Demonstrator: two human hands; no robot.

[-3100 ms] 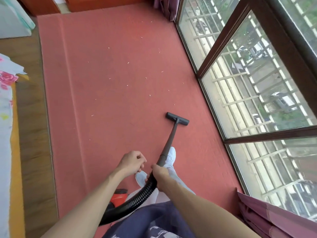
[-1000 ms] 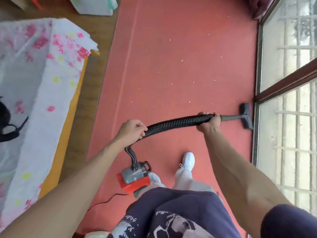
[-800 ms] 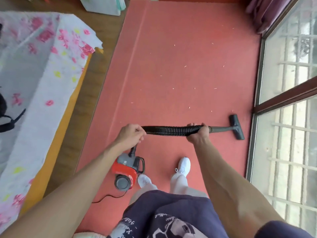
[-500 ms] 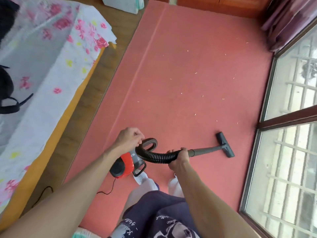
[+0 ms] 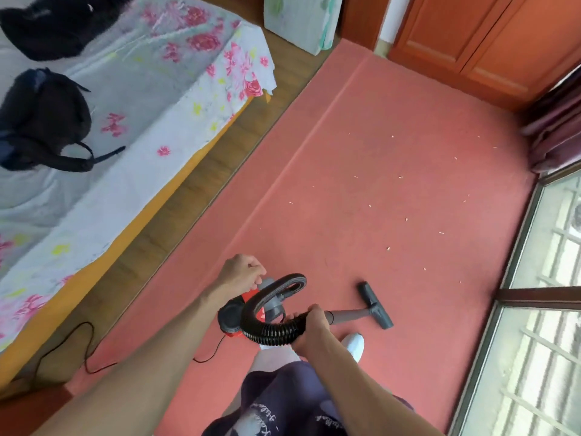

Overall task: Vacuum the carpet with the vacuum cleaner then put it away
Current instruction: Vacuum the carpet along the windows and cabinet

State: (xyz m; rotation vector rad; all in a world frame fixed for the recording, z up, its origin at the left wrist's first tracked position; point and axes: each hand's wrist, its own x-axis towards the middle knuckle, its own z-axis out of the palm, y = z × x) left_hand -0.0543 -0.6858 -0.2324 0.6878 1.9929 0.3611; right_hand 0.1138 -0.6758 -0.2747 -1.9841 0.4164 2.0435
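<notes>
The left hand [image 5: 242, 272] curls its fingers round the top of the red vacuum cleaner [image 5: 248, 313], carrying it above the carpet [image 5: 361, 199]. The right hand [image 5: 311, 325] grips the black hose [image 5: 267, 328] where it meets the wand. The nozzle [image 5: 375, 305] rests on the carpet at three o'clock from the hands, with scattered crumbs [image 5: 401, 177] toward one o'clock.

A home bedroom: floral-sheeted bed [image 5: 132, 127], red carpet [image 5: 377, 215], wooden wardrobe [image 5: 487, 42].
</notes>
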